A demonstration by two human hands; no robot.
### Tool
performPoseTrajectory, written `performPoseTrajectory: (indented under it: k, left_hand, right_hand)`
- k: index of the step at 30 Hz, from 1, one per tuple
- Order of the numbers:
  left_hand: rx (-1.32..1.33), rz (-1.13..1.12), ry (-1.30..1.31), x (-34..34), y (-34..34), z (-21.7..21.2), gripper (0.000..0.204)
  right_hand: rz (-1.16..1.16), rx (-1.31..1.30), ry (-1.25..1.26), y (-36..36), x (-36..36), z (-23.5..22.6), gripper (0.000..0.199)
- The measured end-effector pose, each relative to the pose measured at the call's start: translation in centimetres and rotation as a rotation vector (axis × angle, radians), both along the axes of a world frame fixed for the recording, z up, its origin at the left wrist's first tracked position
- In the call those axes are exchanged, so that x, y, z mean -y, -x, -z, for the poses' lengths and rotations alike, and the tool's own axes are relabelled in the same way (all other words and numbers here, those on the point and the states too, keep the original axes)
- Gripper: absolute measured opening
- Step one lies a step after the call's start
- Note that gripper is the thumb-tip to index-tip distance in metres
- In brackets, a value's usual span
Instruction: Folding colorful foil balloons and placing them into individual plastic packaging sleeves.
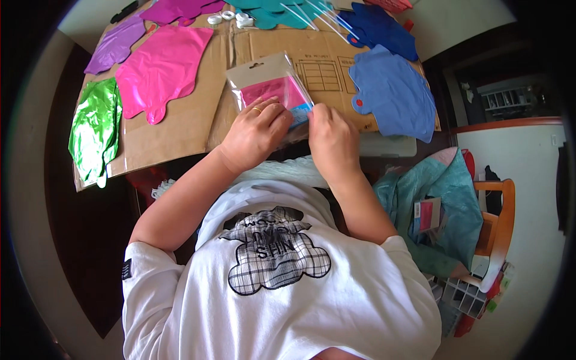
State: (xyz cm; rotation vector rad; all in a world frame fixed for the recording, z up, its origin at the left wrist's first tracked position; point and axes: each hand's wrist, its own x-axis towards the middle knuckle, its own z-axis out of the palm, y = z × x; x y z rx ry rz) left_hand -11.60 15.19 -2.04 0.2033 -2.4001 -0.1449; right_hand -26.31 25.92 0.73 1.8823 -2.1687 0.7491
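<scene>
A clear plastic packet with a grey-white header and hang hole lies on the cardboard in front of me. Pink and light-blue contents show through its film. My left hand, a ring on one finger, bends its fingers over the packet's lower left part. At the lower right edge, my right hand is closed in a pinch on the packet. Thin white sticks run along that edge up to my right fingertips; whether they lie inside the film I cannot tell.
Flat foil balloons lie around the cardboard: green, pink, purple, light blue, dark blue, teal. White ribbon rolls and loose white sticks sit at the far side. A wooden chair stands right.
</scene>
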Motion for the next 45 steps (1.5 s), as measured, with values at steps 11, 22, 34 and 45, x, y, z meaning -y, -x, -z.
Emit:
performPoseTrajectory:
  k: [11, 22, 34, 45]
  left_hand:
    - [0.005, -0.018, -0.040, 0.2, -0.6, 0.2, 0.024]
    - [-0.012, -0.057, 0.003, 0.4, 0.5, 0.2, 0.024]
    - [0.107, 0.107, -0.185, 0.1, -0.1, -1.1, 0.029]
    - [0.142, 0.153, -0.223, 0.4, 0.1, -0.8, 0.031]
  right_hand:
    - [-0.099, -0.174, 0.048, 0.9, 0.6, -0.9, 0.033]
    - [-0.214, -0.378, 0.006, 2.8, 1.8, 1.0, 0.009]
    - [-0.027, 0.487, -0.043, 4.0, -4.2, -0.9, 0.009]
    - [-0.284, -0.020, 0.111, 5.5, -3.0, 2.3, 0.014]
